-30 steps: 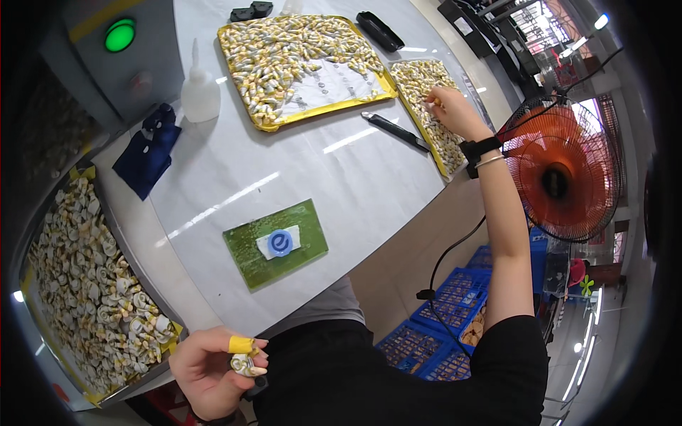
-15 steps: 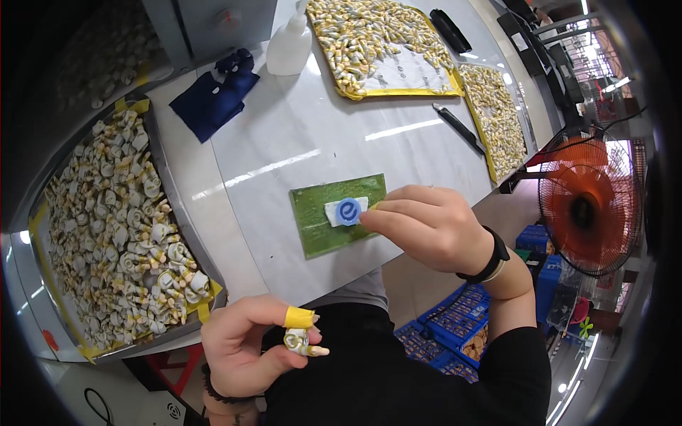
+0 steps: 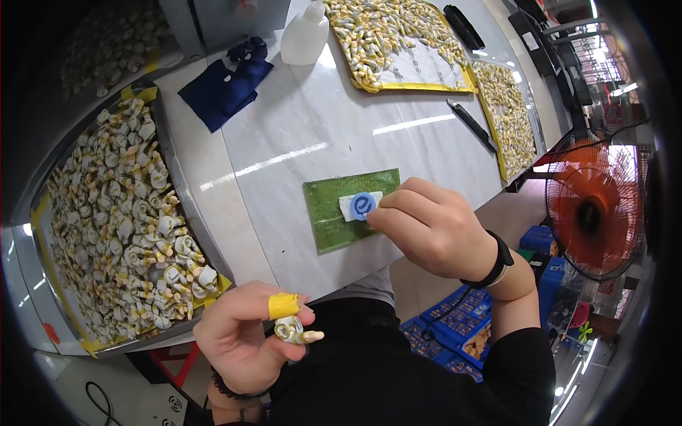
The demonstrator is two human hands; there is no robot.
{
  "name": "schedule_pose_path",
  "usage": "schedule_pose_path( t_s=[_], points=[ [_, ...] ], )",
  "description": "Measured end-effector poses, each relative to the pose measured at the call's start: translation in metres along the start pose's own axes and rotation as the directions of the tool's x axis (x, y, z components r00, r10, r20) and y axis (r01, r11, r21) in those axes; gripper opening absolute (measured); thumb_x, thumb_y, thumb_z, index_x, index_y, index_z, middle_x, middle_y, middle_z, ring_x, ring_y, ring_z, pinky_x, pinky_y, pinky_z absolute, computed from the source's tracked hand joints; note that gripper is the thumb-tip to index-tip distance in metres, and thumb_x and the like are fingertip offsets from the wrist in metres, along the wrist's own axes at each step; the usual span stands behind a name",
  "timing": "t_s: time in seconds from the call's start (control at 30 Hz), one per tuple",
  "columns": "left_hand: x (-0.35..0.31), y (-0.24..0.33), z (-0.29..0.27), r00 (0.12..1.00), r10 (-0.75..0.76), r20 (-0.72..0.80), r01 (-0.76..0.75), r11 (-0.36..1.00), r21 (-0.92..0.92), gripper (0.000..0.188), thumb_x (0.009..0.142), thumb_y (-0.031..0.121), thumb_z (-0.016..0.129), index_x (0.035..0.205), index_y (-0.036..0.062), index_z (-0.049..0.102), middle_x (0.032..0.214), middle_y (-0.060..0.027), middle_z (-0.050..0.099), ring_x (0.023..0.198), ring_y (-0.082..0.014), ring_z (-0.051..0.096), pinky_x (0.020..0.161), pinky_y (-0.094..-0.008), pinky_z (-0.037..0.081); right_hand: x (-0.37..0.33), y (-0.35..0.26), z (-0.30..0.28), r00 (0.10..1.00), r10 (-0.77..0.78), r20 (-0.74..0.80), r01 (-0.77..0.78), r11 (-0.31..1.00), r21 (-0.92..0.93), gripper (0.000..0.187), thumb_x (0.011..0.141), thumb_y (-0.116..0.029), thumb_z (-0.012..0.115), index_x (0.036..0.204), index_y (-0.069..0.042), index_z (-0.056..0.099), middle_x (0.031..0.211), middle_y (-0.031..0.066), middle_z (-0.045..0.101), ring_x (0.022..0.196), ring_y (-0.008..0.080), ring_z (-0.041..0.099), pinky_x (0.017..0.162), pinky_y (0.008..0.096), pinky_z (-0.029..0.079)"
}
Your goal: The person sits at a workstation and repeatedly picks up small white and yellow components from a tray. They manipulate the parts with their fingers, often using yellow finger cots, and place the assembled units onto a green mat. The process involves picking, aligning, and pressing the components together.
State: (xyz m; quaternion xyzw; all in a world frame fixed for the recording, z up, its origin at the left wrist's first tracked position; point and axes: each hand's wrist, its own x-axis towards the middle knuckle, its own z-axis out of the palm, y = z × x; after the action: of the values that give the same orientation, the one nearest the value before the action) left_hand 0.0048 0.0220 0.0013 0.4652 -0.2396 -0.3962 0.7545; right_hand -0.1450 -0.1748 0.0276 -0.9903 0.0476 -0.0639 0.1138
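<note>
While the long tray [image 3: 177,192] of small cream-and-yellow parts fills the left of the frame, the left hand [image 3: 245,341] at lower centre pinches one such part [image 3: 295,331], fingers curled tight, a yellow tape wrap [image 3: 284,305] on the forefinger. Mid-frame, the right hand [image 3: 430,227] presses closed fingertips on a blue round label [image 3: 363,205] atop the green mat [image 3: 337,220]. This looks like the label-picking step; next calls for lifting it cleanly and meeting the held part.
</note>
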Motion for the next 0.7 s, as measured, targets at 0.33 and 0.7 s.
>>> schedule_pose_path(
  t_s=[0.33, 0.7],
  points=[
    [0.005, -0.011, 0.004, 0.952, 0.231, 0.203, -0.291, 0.889, 0.353, 0.048, 0.073, 0.04, 0.076, 0.092, 0.0002, 0.058, 0.074, -0.0087, 0.064, 0.07, -0.0213, 0.062, 0.067, -0.0349, 0.053, 0.006, -0.025, -0.012, 0.929, 0.294, -0.226, -0.101, 0.787, 0.608, 0.019, 0.064, 0.007, 0.071, 0.081, -0.002, 0.065, 0.074, 0.0078, 0.064, 0.06, 0.0203, 0.06, 0.053, 0.0268, 0.048],
    [0.009, -0.008, 0.008, 0.906, 0.243, 0.347, -0.376, 0.839, 0.393, 0.044, 0.071, 0.035, 0.079, 0.091, 0.0009, 0.059, 0.078, -0.0104, 0.066, 0.072, -0.0248, 0.063, 0.066, -0.0357, 0.053, 0.001, -0.043, -0.007, 0.943, 0.153, -0.297, 0.134, 0.641, 0.755, 0.018, 0.069, 0.006, 0.071, 0.085, 0.0, 0.063, 0.08, 0.0094, 0.064, 0.064, 0.0235, 0.061, 0.056, 0.0305, 0.049]
  ],
)
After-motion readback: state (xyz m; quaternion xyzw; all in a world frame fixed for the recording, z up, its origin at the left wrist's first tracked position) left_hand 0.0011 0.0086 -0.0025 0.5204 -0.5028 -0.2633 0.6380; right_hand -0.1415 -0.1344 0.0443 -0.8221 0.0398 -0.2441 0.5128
